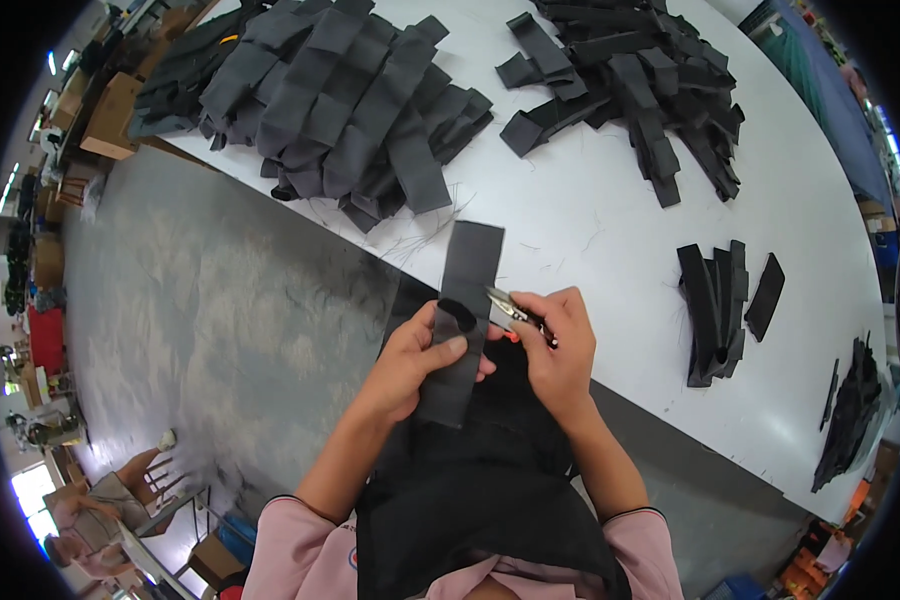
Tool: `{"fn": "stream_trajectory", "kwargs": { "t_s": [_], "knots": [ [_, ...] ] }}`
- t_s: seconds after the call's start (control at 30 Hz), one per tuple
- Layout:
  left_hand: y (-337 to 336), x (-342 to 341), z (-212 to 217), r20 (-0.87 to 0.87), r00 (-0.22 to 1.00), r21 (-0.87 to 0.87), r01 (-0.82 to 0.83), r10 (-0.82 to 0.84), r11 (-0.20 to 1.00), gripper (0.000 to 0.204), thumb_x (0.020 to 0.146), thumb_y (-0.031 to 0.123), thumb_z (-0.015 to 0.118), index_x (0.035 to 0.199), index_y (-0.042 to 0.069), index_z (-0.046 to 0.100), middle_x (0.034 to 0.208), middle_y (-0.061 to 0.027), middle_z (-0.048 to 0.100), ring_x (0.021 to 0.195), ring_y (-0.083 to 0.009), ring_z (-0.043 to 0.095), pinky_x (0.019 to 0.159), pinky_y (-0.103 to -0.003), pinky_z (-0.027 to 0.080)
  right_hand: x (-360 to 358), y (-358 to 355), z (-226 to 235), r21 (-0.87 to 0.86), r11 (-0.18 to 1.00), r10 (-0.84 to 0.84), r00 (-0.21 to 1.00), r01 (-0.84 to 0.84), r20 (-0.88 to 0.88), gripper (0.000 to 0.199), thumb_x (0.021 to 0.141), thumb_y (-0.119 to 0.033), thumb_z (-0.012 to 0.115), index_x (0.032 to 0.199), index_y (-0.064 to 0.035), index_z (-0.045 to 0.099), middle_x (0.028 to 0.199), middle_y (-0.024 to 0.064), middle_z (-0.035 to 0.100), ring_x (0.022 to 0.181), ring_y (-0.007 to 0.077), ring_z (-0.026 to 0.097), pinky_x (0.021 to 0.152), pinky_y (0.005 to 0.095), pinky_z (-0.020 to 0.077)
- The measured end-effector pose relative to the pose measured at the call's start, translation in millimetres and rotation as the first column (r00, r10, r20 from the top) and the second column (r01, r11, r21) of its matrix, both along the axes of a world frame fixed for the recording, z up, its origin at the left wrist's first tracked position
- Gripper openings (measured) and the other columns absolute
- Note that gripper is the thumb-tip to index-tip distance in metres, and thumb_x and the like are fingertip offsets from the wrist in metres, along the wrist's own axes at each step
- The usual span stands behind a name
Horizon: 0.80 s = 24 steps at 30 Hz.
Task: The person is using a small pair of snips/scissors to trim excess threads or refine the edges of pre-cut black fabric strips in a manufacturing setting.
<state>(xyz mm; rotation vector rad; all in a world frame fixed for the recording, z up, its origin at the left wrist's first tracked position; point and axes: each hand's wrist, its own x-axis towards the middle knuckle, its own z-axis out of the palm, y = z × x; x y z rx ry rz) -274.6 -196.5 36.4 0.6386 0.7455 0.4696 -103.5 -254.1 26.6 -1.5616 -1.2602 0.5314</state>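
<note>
The left hand [417, 352] pinches a dark fabric strip [460, 318] at mid-length, thumb on top, holding it up over the tabletop [610, 230] edge, while the right hand [560, 345] is closed around small snips [510, 312] whose blades touch the strip's right edge. The strip looks light, thin and limp, likely to droop wherever unsupported, so a flat pinch near the spot being trimmed seems the steadiest hold. More strips lie in piles [350, 100] farther back.

One table [610, 230]. One snips [510, 312]. One fabric strip [460, 320] in hands. Two large strip piles, two small stacks, one loose strip [765, 296].
</note>
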Motion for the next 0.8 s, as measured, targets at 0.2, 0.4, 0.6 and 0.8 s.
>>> {"fn": "stream_trajectory", "kwargs": {
  "t_s": [0.2, 0.4, 0.6, 0.8],
  "knots": [
    [19, -2, -3, 0.071, 0.956, -0.176, -0.269, 0.284, 0.947, 0.034, 0.091, 0.016, 0.05, 0.121, 0.007, 0.037, 0.115, -0.0188, 0.054, 0.094, -0.0266, 0.06, 0.08, -0.041, 0.052, 1, -27, -10, -0.175, 0.984, -0.022, 0.964, -0.026, -0.266, 0.025, 0.072, 0.004, 0.061, 0.096, -0.0023, 0.062, 0.082, 0.0055, 0.048, 0.067, 0.0122, 0.05, 0.058, 0.0228, 0.0406],
    [26, -5, -2, 0.056, 0.934, -0.07, -0.349, 0.353, 0.934, 0.032, 0.092, 0.021, 0.049, 0.12, 0.009, 0.036, 0.112, -0.0175, 0.055, 0.092, -0.0246, 0.059, 0.077, -0.04, 0.053, -16, -21, -1, -0.111, 0.978, 0.164, 0.978, -0.178, -0.129, 0.025, 0.072, 0.004, 0.061, 0.096, -0.0027, 0.062, 0.08, 0.0064, 0.048, 0.066, 0.0153, 0.05, 0.058, 0.0239, 0.0413],
    [26, -7, 1, 0.095, 0.925, -0.094, -0.36, 0.368, 0.928, 0.032, 0.092, 0.021, 0.049, 0.118, 0.01, 0.036, 0.111, -0.0169, 0.055, 0.093, -0.0242, 0.059, 0.077, -0.038, 0.053, -33, 6, 19, -0.132, 0.946, 0.262, 0.94, -0.294, -0.216, 0.039, 0.066, -0.001, 0.07, 0.103, -0.0049, 0.057, 0.075, 0.0037, 0.043, 0.067, 0.0137, 0.044, 0.059, 0.0256, 0.0403],
    [29, -12, -3, 0.113, 0.917, -0.053, -0.38, 0.383, 0.924, 0.032, 0.092, 0.024, 0.05, 0.116, 0.009, 0.036, 0.113, -0.0164, 0.054, 0.094, -0.0245, 0.058, 0.076, -0.039, 0.053, -38, 24, 10, -0.167, 0.938, 0.237, 0.913, -0.304, -0.333, 0.038, 0.066, -0.003, 0.071, 0.101, -0.0052, 0.057, 0.077, 0.0031, 0.042, 0.066, 0.013, 0.044, 0.06, 0.0246, 0.0403]
  ]
}}
